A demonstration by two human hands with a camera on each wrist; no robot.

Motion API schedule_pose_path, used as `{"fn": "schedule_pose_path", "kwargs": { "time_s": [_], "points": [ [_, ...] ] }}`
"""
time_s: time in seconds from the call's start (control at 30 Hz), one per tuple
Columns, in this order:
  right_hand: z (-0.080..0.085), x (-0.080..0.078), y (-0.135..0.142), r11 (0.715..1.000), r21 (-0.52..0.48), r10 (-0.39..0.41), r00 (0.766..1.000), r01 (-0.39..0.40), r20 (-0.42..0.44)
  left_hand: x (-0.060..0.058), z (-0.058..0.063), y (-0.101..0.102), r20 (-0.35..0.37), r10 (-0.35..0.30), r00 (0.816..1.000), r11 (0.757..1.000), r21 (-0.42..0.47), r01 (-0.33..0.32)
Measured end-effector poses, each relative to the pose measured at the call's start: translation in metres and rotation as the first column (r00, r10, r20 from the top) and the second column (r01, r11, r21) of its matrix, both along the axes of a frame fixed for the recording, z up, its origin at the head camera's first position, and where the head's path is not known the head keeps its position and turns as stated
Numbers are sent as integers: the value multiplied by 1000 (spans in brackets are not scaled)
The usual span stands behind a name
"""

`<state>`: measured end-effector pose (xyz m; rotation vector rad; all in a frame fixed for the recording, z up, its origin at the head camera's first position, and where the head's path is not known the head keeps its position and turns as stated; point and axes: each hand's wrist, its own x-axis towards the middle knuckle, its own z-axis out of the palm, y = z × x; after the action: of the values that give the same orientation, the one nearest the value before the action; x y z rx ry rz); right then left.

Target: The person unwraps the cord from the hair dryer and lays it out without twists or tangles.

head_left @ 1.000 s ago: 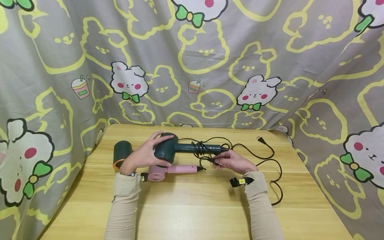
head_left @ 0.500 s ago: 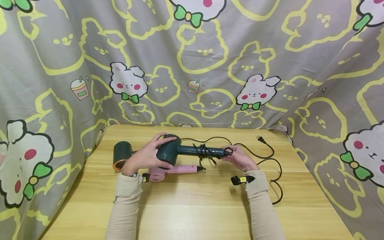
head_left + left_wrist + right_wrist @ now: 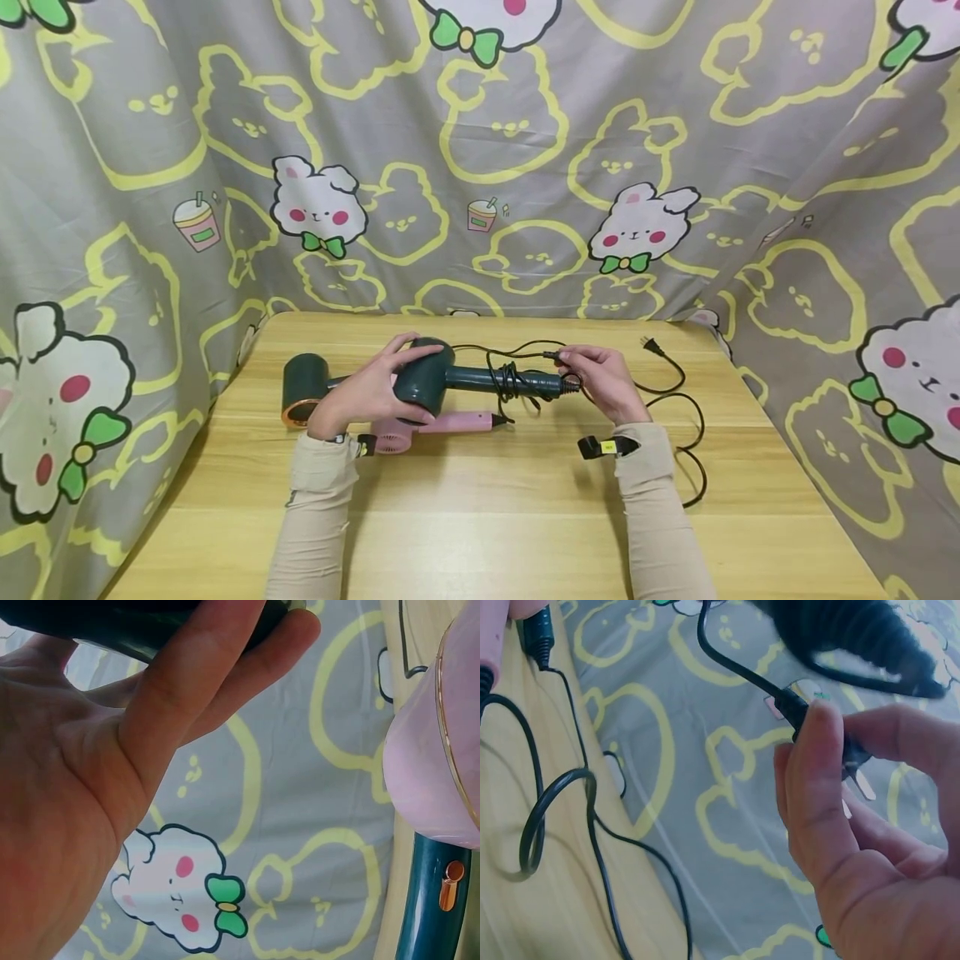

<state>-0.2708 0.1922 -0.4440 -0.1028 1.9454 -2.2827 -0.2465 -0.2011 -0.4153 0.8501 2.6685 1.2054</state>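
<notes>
A dark green hair dryer (image 3: 422, 383) is held across the table by my left hand (image 3: 367, 388), fingers and thumb spread round its head. Its handle points right, with black cord (image 3: 512, 381) wound about it several times. Just past the handle's end, my right hand (image 3: 602, 379) pinches the plug (image 3: 799, 712) of that cord between thumb and fingers. Metal prongs (image 3: 864, 784) stick out beyond the fingers in the right wrist view. A stretch of cord runs left from the plug back to the windings.
Behind my left wrist stands a second dark green hair dryer (image 3: 305, 380) with a copper rim. A pink hair dryer (image 3: 453, 423) lies below the held one. Another plug (image 3: 652, 347) and its loose black cord (image 3: 703, 433) trail over the table's right side. A patterned curtain (image 3: 420, 208) surrounds the table (image 3: 480, 517).
My right hand has gone from below the handle's end, round behind it, and up to its far side, taking the plug and cord along. My left hand keeps its hold, shifting slightly right.
</notes>
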Motion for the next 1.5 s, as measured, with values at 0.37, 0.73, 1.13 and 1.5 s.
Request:
{"fn": "schedule_pose_path", "kwargs": {
  "time_s": [0.37,0.73,1.13,1.5],
  "points": [
    [16,8,-6,995,-54,-88,995,86,-49,1,0,1,25,12,1000,1000,4,-12],
    [33,17,-9,989,-25,-146,979,144,-143,1,1,-3,27,44,999,999,-19,-44],
    [46,29,-15,994,-23,-111,979,108,-172,1,1,-8,7,81,997,996,-48,-80],
    [52,36,-13,999,-38,-11,981,4,-193,0,0,-13,13,106,994,994,-23,-106]
  ]
}}
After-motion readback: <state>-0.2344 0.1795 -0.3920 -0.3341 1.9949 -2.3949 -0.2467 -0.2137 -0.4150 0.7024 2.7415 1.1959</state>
